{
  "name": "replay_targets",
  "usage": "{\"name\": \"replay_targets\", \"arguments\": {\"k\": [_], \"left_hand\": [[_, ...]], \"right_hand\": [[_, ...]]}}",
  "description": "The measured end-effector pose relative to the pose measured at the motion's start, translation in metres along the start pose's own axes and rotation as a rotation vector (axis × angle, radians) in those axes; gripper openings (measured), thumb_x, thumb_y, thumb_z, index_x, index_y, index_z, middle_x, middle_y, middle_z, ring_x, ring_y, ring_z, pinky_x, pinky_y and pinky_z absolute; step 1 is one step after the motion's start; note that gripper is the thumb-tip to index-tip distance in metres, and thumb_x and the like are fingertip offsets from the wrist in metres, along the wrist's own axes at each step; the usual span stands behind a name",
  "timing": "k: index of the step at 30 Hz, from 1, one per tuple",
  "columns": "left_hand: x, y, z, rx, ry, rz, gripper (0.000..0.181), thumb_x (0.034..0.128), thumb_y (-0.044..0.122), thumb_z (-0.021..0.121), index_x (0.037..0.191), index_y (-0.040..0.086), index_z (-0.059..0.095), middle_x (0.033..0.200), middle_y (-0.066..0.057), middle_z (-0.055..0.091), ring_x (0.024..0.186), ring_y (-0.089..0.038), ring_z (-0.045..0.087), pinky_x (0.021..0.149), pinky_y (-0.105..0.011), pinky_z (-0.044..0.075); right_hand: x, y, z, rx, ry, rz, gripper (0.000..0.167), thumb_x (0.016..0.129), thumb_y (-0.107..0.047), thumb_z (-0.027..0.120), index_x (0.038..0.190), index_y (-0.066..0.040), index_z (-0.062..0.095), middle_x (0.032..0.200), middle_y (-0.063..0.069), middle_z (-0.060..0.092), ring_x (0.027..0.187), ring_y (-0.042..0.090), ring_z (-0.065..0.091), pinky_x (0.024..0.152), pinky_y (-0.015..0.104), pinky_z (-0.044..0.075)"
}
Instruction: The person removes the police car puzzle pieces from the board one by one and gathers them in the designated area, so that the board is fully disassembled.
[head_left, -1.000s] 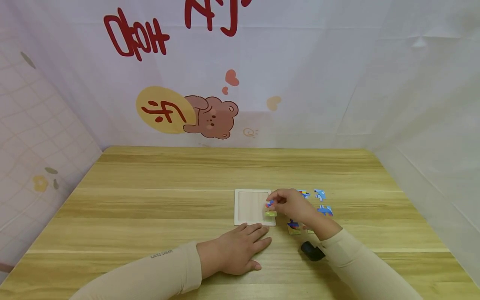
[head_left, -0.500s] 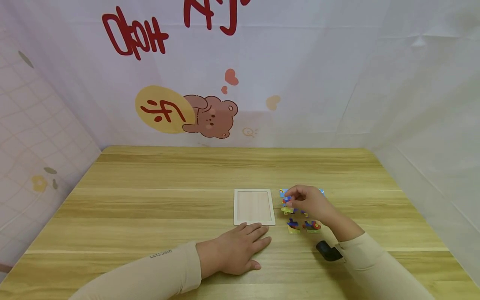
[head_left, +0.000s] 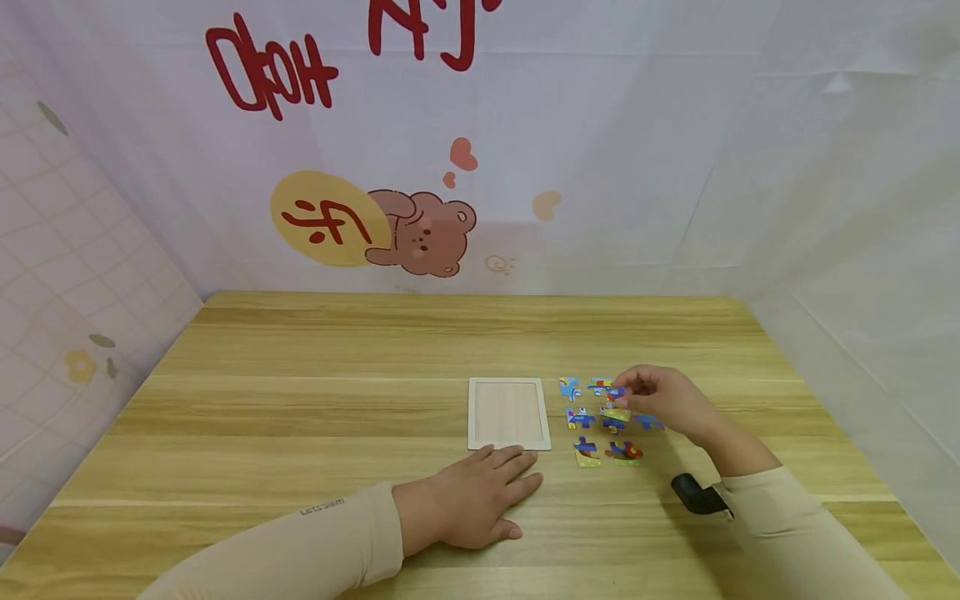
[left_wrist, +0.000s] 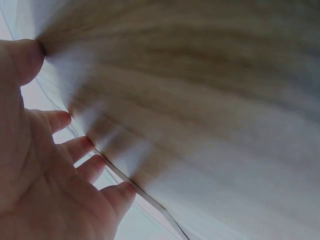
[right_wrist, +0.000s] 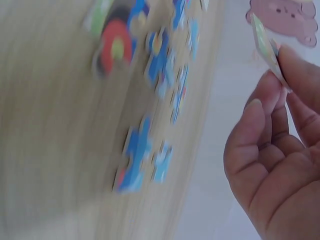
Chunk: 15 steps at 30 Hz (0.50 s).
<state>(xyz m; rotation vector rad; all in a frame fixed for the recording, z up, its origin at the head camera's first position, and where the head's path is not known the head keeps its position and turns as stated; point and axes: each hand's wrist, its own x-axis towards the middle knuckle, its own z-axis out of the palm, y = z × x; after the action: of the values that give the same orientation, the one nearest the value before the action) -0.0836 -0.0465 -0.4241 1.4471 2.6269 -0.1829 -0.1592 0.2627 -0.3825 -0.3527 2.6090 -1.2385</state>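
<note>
My right hand (head_left: 667,402) pinches a jigsaw piece (head_left: 616,413) with a yellow-green edge, held above the other pieces. In the right wrist view this piece (right_wrist: 266,47) is seen nearly edge-on between thumb and fingers. Several loose jigsaw pieces (head_left: 587,454) lie spread in rough rows below and left of that hand, some partly hidden by it. My left hand (head_left: 480,500) rests palm down on the table, fingers spread. Its fingertips touch or nearly touch the near edge of a shallow wooden puzzle tray (head_left: 472,417), whose inside is bare.
The wood-grain table (head_left: 337,358) reaches back to a white cloth backdrop (head_left: 615,125) with a printed bear. Cloth also hangs along both sides. A black device (head_left: 697,495) is strapped at the right wrist.
My right hand has moved right with the jigsaw piece, from over the puzzle tray's right edge to above the loose pieces. The left hand and tray have stayed put.
</note>
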Motion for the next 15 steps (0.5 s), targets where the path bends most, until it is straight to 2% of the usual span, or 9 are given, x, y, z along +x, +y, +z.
{"name": "replay_targets", "arguments": {"k": [8,15], "left_hand": [[0.001,0.000,0.001,-0.001,-0.003,-0.004,0.064,0.0983,0.055,0.039,0.151,0.021,0.032,0.157,-0.003,0.026,0.144,-0.020,0.024,0.111,-0.040,0.031],[0.002,0.000,0.001,-0.009,-0.012,-0.010,0.064,0.0982,0.055,0.039,0.152,0.021,0.032,0.158,-0.002,0.025,0.144,-0.020,0.024,0.111,-0.040,0.031]], "right_hand": [[-0.007,0.020,-0.019,-0.005,-0.073,0.037,0.025,0.092,-0.014,0.066,0.109,0.003,0.061,0.091,0.008,0.059,0.080,0.016,0.054,0.068,0.031,0.048],[-0.011,0.034,-0.025,0.022,-0.143,0.078,0.022,0.091,-0.007,0.065,0.108,0.006,0.061,0.090,0.008,0.060,0.082,0.014,0.057,0.073,0.029,0.050]]}}
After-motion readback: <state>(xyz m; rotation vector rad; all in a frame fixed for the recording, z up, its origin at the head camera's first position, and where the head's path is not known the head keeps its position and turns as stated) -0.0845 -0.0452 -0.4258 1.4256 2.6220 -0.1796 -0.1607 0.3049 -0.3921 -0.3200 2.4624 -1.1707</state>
